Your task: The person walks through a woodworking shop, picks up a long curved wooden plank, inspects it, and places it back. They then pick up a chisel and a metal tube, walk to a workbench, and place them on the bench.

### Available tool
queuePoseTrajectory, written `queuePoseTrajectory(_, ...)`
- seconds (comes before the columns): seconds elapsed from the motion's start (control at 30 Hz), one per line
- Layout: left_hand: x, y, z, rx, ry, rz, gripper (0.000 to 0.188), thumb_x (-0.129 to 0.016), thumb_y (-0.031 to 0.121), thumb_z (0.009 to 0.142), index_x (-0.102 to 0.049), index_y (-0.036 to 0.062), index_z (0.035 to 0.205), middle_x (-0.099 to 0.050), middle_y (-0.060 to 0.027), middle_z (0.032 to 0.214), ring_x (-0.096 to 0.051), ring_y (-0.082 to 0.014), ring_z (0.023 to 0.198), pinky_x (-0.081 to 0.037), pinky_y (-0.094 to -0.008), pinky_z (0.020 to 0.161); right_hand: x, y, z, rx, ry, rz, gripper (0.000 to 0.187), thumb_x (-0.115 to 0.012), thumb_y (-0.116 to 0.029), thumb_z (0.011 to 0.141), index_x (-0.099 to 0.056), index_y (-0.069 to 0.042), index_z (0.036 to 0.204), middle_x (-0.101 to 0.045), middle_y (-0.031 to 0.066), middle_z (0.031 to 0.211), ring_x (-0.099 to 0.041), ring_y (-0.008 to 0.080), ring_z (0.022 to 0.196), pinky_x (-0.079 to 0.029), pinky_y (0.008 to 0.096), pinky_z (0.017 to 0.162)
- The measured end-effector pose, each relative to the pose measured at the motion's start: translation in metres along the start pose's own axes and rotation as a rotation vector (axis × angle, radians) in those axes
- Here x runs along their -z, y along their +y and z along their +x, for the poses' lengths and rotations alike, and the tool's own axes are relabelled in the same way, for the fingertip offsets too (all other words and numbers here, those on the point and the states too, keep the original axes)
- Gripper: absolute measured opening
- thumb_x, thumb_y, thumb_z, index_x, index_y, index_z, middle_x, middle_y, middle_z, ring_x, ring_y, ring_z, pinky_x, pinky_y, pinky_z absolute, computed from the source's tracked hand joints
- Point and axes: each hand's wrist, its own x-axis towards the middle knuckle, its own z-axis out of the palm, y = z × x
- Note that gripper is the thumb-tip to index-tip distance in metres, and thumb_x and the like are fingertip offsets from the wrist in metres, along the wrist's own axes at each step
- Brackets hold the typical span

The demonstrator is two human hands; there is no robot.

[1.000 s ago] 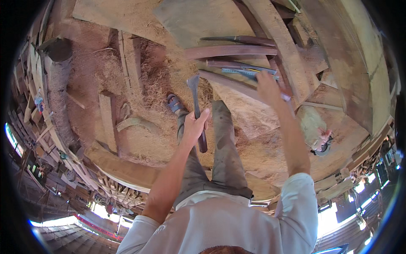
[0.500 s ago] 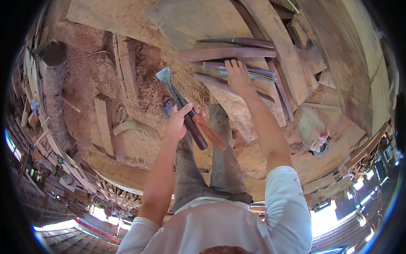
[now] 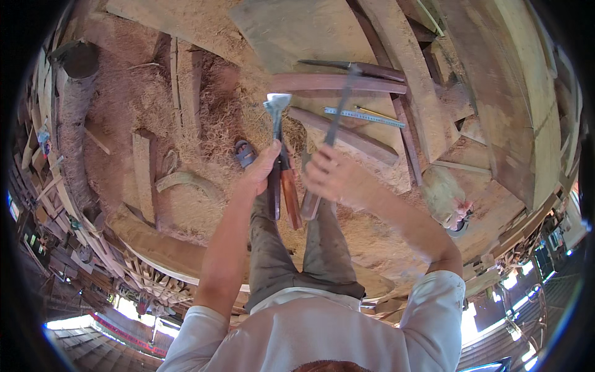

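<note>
My left hand (image 3: 265, 167) is wrapped round a bundle of chisels. Their broad metal blades (image 3: 277, 105) point away from me, and a dark handle (image 3: 273, 195) and a reddish wooden handle (image 3: 289, 195) hang below the fist. Close beside it, my right hand (image 3: 334, 173) grips another chisel (image 3: 342, 111), long and narrow, its blade slanting up to the right and blurred by motion. Beyond that hand, a white ruler (image 3: 365, 116) and a thin yellow stick (image 3: 377, 112) lie on a board. A dark wooden bar (image 3: 356, 137) rests nearer me.
At the far side lie a curved reddish wood piece (image 3: 338, 82) and a pointed tool with a wooden handle (image 3: 379, 70). Long planks (image 3: 409, 80) stand to the right, near a pale plastic bag (image 3: 441, 193). A log (image 3: 80, 130) and a sandal (image 3: 244, 152) are leftward, among shavings.
My right hand has picked up the long chisel from beside the ruler and drawn it back toward my left hand. The left-hand bundle has turned more upright and shifted slightly right.
</note>
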Motion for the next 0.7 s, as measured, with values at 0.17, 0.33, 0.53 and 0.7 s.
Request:
queuePoseTrajectory(0.17,-0.012,-0.015,0.030,-0.096,-0.100,0.021,0.040,-0.071,0.044,0.093,-0.057,0.0089,0.107,-0.065,-0.0041,0.090,-0.067,-0.0184,0.086,-0.056,-0.0350,0.081,0.002,-0.025,0.018,0.167,-0.028,0.041,0.025,-0.065,-0.017,0.081,-0.070,-0.011,0.104,-0.062,0.0055,0.113,-0.056,0.0265,0.117,-0.035,0.0485,0.117)
queuePoseTrajectory(0.33,-0.014,0.002,0.029,-0.131,-0.057,-0.010,0.030,-0.076,0.016,0.084,-0.057,0.0072,0.105,-0.065,-0.0066,0.088,-0.069,-0.0228,0.086,-0.057,-0.0405,0.083,0.004,0.006,0.027,0.082,0.089,0.267,0.034,-0.066,-0.015,0.080,-0.068,-0.011,0.114,-0.062,0.0068,0.115,-0.056,0.0278,0.117,-0.036,0.0452,0.116)
queuePoseTrajectory(0.53,0.029,-0.013,0.018,-0.221,-0.085,-0.091,0.022,-0.072,0.017,0.087,-0.057,0.0087,0.100,-0.061,-0.0093,0.082,-0.068,-0.0335,0.086,-0.055,-0.0530,0.086,-0.081,0.187,-0.011,-0.896,0.069,-0.129,0.041,-0.074,-0.015,0.082,-0.063,-0.004,0.119,-0.060,0.0188,0.122,-0.052,0.0379,0.121,-0.046,0.0465,0.104)
queuePoseTrajectory(0.7,0.022,-0.011,-0.003,-0.256,-0.019,-0.040,0.023,-0.074,0.020,0.087,-0.057,0.0084,0.097,-0.063,-0.0089,0.082,-0.069,-0.0304,0.085,-0.056,-0.0477,0.084,-0.095,0.240,-0.014,-0.884,-0.167,-0.018,0.032,-0.071,-0.021,0.088,-0.064,-0.004,0.113,-0.063,0.0173,0.117,-0.059,0.0376,0.113,-0.052,0.0475,0.095)
